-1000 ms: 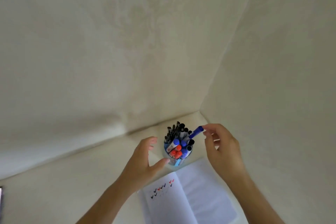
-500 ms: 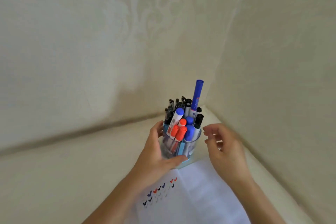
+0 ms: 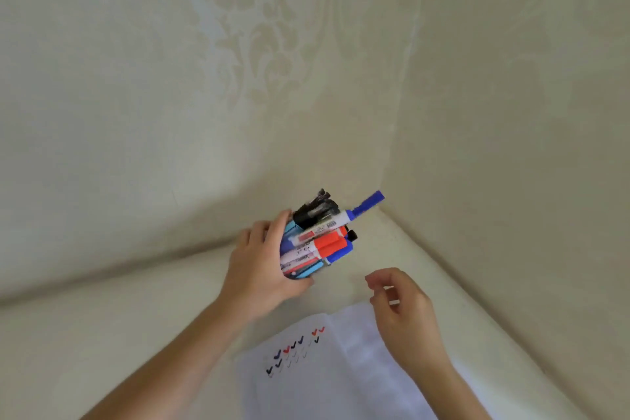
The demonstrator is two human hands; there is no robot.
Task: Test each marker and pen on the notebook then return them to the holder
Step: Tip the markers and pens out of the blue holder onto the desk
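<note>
**A:** What did the hands have hold of?

**B:** The left hand (image 3: 259, 269) was wrapped round the holder (image 3: 301, 274) and clamped on it, with the fingers behind and the thumb beneath. The holder was tipped well over, so the markers (image 3: 320, 244) pointed up and to the right, toward the corner of the walls. Whether its base touched the table (image 3: 136, 317) could not be told. The right hand (image 3: 405, 317) hung below and to the right of the holder, over the notebook (image 3: 341, 382). Its fingers were loosely curled and held nothing.

**A:** How would the step best be done?

**B:** In my judgement, picking the next marker was the step in hand. The blue marker (image 3: 366, 203) stuck out farthest, apart from the rest. It looked the easy one to pinch near its cap and draw straight out along the holder's axis. Tipped that far, the whole pack could slide out, so a raised mouth or a level holder would be safer. The test stroke belonged on bare page beside the ticks (image 3: 293, 349).

**A:** Was there any writing?

**B:** The notebook lay open nearest the person, with small ticks in blue, red and black in rows on its left page. The white barrels carried dark print and one had a red band, but all of it was too blurred to read. No brand could be made out.
</note>
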